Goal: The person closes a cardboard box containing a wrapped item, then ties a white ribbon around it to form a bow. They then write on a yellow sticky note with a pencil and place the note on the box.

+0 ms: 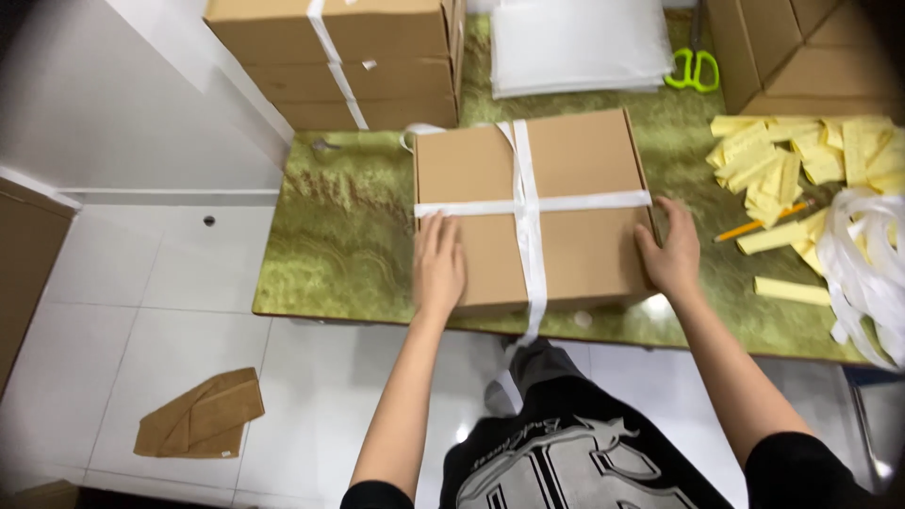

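A flat brown cardboard box (575,170) lies on the green marbled table (330,245), tied crosswise with white strap (524,203). The strap's loose end hangs off the table's front edge. My left hand (438,264) rests flat on the box's near left top, fingers together. My right hand (671,253) presses against the box's near right side and corner, fingers spread.
Strapped cardboard boxes (358,57) are stacked at the back left, more boxes (801,47) at the back right. White sheets (575,42), green scissors (693,68), yellow paper slips (801,160), a pencil (759,224) and loose white strap (863,259) lie around. A brown cloth (203,415) is on the floor.
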